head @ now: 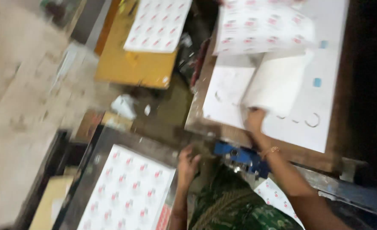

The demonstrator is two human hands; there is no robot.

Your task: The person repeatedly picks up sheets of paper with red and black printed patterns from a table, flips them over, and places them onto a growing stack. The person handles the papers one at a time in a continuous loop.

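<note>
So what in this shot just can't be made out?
- Head view, printed sheets: motion blur smears the small red marks; their design is unreadable.
- Left hand: blurred, so whether it holds anything is unclear.
- Right hand: its fingers go under the curled white sheet, hiding the grip.
- Blue clamp: the forearm covers part of it.
- Top stack: cut off by the upper edge.
</note>
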